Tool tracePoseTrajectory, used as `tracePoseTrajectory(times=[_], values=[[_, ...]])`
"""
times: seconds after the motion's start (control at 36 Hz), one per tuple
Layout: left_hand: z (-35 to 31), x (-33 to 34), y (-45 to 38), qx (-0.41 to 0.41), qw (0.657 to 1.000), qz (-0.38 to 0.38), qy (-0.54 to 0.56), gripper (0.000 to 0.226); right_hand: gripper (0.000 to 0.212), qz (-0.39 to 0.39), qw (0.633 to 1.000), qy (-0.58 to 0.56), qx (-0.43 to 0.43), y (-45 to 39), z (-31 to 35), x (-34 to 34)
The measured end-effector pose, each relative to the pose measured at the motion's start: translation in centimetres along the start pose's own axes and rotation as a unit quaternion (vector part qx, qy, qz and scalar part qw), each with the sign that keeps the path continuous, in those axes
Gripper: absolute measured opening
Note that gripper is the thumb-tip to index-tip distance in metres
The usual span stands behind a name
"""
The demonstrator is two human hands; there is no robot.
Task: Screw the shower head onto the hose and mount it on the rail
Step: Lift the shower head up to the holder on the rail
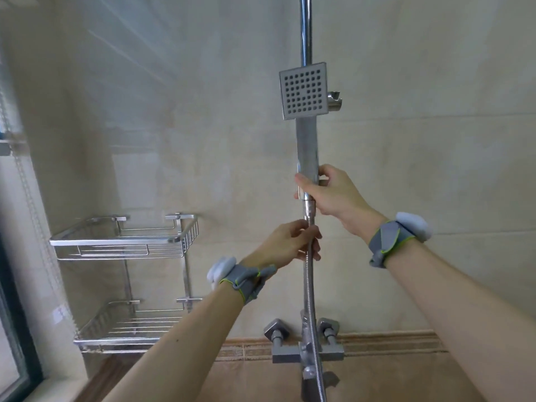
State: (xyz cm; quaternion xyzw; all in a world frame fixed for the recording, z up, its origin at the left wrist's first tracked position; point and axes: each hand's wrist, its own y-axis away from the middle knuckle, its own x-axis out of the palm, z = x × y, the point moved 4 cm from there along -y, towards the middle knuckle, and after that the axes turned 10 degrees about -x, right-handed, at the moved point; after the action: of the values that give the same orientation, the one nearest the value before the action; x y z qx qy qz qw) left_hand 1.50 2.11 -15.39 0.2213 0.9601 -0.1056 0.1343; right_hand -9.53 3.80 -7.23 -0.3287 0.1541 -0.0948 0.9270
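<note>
The square chrome shower head (303, 91) stands upright in front of the vertical rail (305, 27), its perforated face turned toward me. My right hand (327, 192) grips the lower end of its handle, just above the hose nut. My left hand (290, 242) pinches the ribbed metal hose (309, 291) right below that nut. The hose hangs straight down to the mixer. The rail's holder bracket (335, 100) sticks out to the right of the head.
A chrome mixer valve (307, 346) with two wall connectors sits below on the tiled wall. A two-tier wire corner shelf (124, 242) is mounted at the left. A window frame (11, 256) runs along the far left edge.
</note>
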Motion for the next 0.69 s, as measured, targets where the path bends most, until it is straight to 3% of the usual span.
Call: tracePoseTrajectory(times=[0.08,0.19,0.36,0.44,0.58,0.69], values=[[-1.2,1.6,-0.8,0.025,1.000,-0.010,-0.009,0.022,0.041,-0.027,0.992,0.124,-0.012,-0.9,0.3,-1.5],[-2.7,3.5,-2.0,0.049,0.998,-0.031,0.011,0.022,0.039,-0.041,0.949,0.308,-0.049,-1.8,1.5,-3.5],[-4.0,4.7,-3.8,0.034,0.994,-0.074,0.080,0.020,0.051,-0.041,0.890,0.449,-0.064,-3.3,3.0,-4.5],[-4.8,4.9,-4.7,0.031,0.991,-0.084,0.098,0.019,0.049,-0.047,0.885,0.460,-0.054,-4.3,3.9,-5.2],[-6.5,4.9,-6.3,0.057,0.989,-0.075,0.111,0.024,0.040,-0.054,0.939,0.338,-0.044,-6.1,4.6,-6.6],[-6.5,4.3,-7.5,0.033,0.993,-0.066,0.096,0.018,0.037,-0.062,0.957,0.280,-0.053,-7.5,4.9,-7.9]])
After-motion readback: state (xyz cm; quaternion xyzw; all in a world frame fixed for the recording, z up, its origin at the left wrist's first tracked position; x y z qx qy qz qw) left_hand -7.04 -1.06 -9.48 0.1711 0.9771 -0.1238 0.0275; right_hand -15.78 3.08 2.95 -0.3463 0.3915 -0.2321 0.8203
